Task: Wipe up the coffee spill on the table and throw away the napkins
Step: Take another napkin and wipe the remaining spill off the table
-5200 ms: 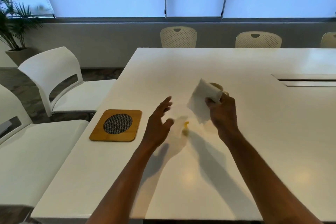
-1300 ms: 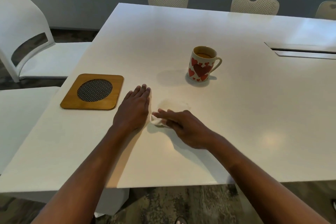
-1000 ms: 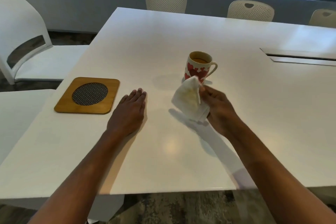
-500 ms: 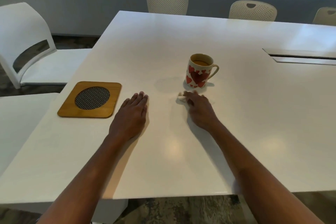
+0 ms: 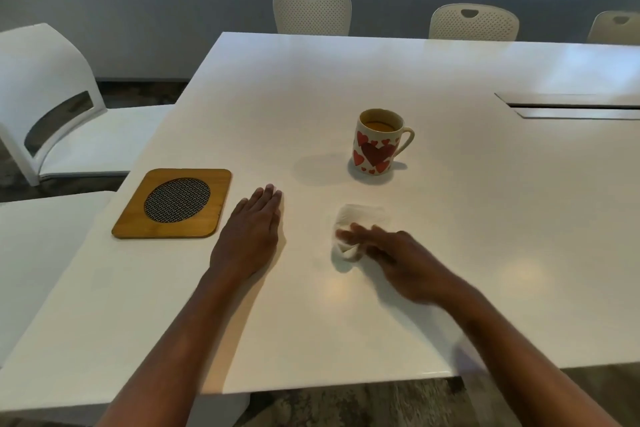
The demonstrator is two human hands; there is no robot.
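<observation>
- Apparently the wiping is under way: the right hand lies over the near part of a crumpled white napkin on the desk. The napkin sits in front of the heart-printed mug and apart from it.
- Its fingers look stretched out and pressed on the paper rather than curled round it. Motion blur hides the thumb, so a pinch cannot be ruled out.
- The left hand rests flat on the desk, fingers straight and together, holding nothing. It is just beside the wooden trivet and well apart from the napkin.
- No brown puddle shows on the white surface around the napkin; any coffee left is either beneath the paper or too faint to see. I judge the mopping to be mostly done.
- The mug stands upright with coffee in it, so nothing more is spilling.
- Left to do: gather the napkin off the desk and throw it away. No bin is in view, and only one napkin can be seen.
</observation>
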